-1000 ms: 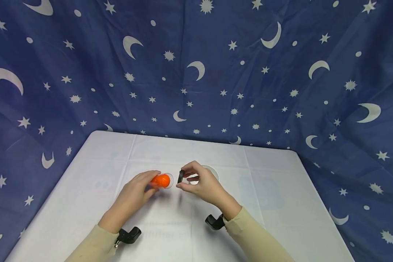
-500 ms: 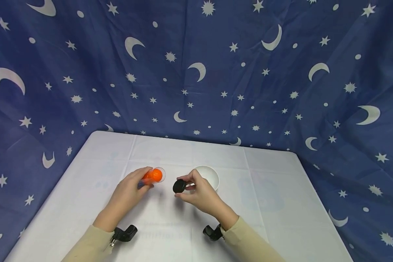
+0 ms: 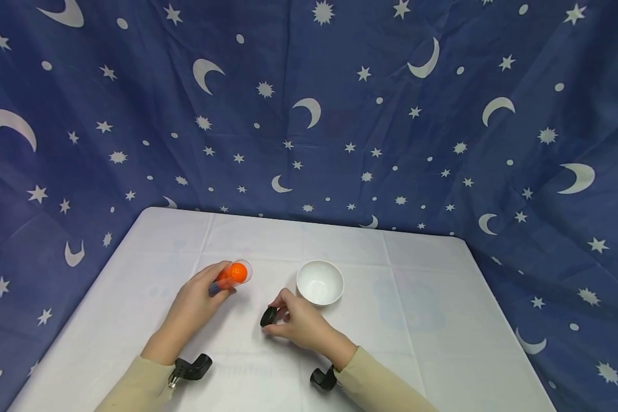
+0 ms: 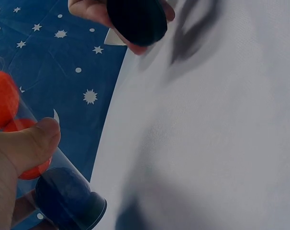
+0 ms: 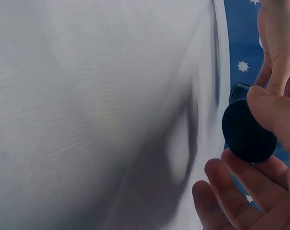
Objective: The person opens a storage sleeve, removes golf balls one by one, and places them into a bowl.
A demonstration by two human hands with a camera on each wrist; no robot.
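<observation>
My left hand (image 3: 192, 303) grips a clear tube (image 3: 230, 276) with its thumb on one side and fingers on the other. Orange balls (image 4: 3, 98) are stacked inside the tube, above a dark blue ball (image 4: 61, 191) at its lower end. It is held tilted, its uncovered mouth facing up and right in the head view. Between thumb and fingers, my right hand (image 3: 305, 324) pinches a round black lid (image 3: 269, 316), apart from the tube. The lid's flat face shows in the right wrist view. Low over the table, this hand is nearer the front edge than the left.
A white bowl (image 3: 320, 283) stands just beyond the right hand, with nothing visible inside. The white-covered table (image 3: 443, 320) extends to both sides. Behind it hangs a dark blue curtain (image 3: 340, 74) with moons and stars. A black camera mount sits at each wrist.
The left hand has moved left with the tube, away from the lid. My right hand has brought the lid toward the front and slightly left, uncovering the bowl in the head view.
</observation>
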